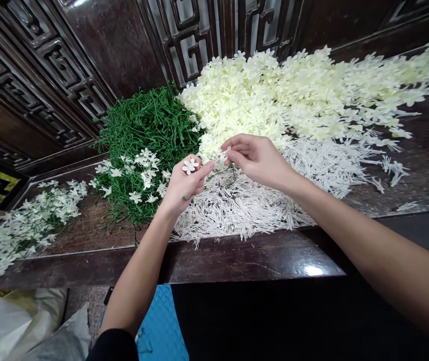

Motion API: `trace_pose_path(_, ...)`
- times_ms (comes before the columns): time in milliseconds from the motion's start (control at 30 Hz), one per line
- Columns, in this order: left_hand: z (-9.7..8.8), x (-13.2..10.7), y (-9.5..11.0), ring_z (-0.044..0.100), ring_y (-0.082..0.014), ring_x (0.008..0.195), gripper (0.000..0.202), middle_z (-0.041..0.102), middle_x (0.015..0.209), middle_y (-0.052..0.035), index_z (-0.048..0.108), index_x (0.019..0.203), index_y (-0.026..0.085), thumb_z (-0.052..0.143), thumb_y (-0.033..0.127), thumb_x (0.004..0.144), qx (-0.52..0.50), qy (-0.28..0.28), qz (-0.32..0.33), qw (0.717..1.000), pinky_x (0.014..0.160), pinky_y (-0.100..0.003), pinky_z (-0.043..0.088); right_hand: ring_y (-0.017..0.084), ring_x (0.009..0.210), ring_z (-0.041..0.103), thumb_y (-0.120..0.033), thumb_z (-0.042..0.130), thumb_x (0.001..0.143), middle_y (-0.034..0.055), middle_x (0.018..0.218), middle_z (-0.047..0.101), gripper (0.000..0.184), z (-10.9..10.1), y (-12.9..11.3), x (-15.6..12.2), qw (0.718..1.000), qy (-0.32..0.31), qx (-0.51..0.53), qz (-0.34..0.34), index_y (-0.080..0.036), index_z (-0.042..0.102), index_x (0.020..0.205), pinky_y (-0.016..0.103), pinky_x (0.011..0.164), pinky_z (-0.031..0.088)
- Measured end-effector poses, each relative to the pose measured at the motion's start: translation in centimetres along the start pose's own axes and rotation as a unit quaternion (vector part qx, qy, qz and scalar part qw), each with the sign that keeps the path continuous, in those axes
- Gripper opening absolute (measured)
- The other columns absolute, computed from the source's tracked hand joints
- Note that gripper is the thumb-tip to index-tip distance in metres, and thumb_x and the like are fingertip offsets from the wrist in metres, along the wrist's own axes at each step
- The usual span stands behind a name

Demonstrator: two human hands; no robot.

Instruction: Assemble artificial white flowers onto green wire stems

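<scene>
My left hand (183, 184) is closed around a green stem topped by a small white artificial flower (190, 166), held between thumb and fingers. My right hand (255, 158) pinches a small white petal piece (223, 156) at its fingertips, just right of the left hand. Both hands hover over a spread of thin white plastic stamen pieces (244, 203). Behind them lies a big heap of cream-white petals (297, 95). A pile of green stems (149, 125) sits to the left of that heap.
Finished flower sprigs (30, 225) lie at the far left of the dark wooden table (237, 258), and more rest on the green pile's front (139, 175). Carved dark wood panels (49, 65) stand behind. Plastic bags (19, 326) and a blue mat (162, 326) are on the floor.
</scene>
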State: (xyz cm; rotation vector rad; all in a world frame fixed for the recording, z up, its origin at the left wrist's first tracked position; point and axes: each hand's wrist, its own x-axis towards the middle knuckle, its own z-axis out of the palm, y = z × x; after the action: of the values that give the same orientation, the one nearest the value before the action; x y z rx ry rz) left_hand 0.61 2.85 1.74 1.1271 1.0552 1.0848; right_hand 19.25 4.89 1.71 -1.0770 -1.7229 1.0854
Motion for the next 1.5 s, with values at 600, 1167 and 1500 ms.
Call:
trace_pose_path(600, 0.2, 0.0, -0.3, 0.029, -0.0005, 0.04, 0.016, 0.045, 0.051, 0.0068, 0.071, 0.082, 0.011, 0.081, 0.019, 0.073, 0.035, 0.05, 0.023, 0.998, 0.037, -0.02, 0.017, 0.021, 0.075, 0.068, -0.032, 0.073, 0.085, 0.0103, 0.086, 0.073, 0.024, -0.5, -0.2, 0.0, 0.992, -0.058, -0.116, -0.007, -0.013, 0.067, 0.099, 0.041, 0.068, 0.055)
trace_pose_path(1167, 0.3, -0.2, 0.5, 0.024, 0.0005, 0.038, 0.003, 0.068, 0.068, -0.0027, 0.071, 0.08, 0.012, 0.07, 0.012, 0.082, 0.066, 0.073, 0.0, 0.995, 0.038, -0.022, 0.015, 0.023, 0.084, 0.067, -0.025, 0.06, 0.093, 0.0102, 0.095, 0.073, 0.017, -1.1, 0.6, 0.3, 0.969, -0.086, -0.227, -0.045, -0.015, 0.073, 0.095, 0.046, 0.077, 0.054)
trace_pose_path(1500, -0.1, 0.1, -0.1, 0.028, -0.0013, 0.039, 0.007, 0.055, 0.056, 0.0025, 0.073, 0.082, 0.013, 0.075, 0.016, 0.077, 0.087, 0.067, 0.014, 0.994, 0.039, -0.022, 0.018, 0.02, 0.084, 0.067, -0.022, 0.062, 0.091, 0.0084, 0.095, 0.075, 0.018, -1.0, -0.5, 0.0, 0.977, -0.06, -0.18, -0.093, -0.014, 0.076, 0.1, 0.042, 0.078, 0.054)
